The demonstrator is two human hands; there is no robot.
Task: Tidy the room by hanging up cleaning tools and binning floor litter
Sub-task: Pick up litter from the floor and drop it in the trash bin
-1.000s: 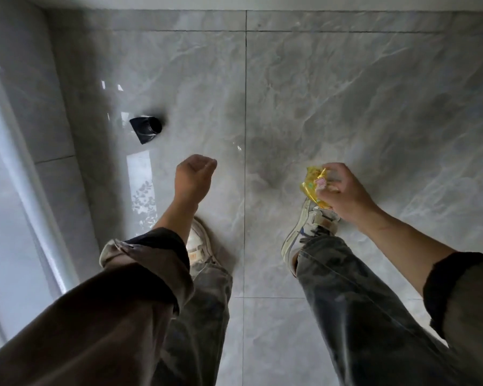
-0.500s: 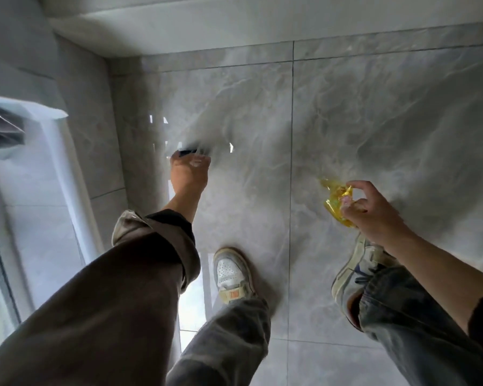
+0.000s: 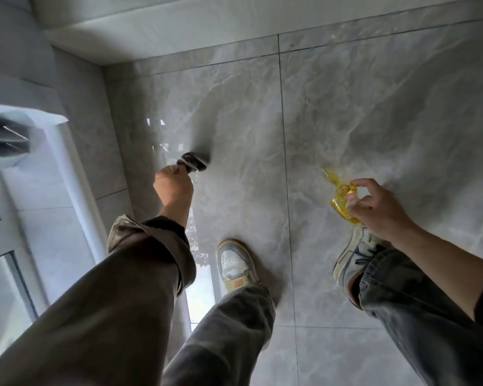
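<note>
My left hand (image 3: 173, 185) reaches down over the grey marble floor and its fingers pinch a small black wrapper (image 3: 193, 161), which sticks out past the fingertips. My right hand (image 3: 379, 207) is at the right, closed on a crumpled yellow wrapper (image 3: 340, 197) held above my right shoe. Both arms wear rolled-up brown sleeves.
The tiled floor (image 3: 346, 107) spreads ahead and to the right. A white wall base (image 3: 179, 26) runs along the top, and a white door frame with glass (image 3: 53, 190) stands at the left. My two shoes (image 3: 234, 263) are planted below the hands.
My left hand moved forward to the black wrapper on the floor and closed on it. The camera came closer to the corner. The right hand kept the yellow wrapper.
</note>
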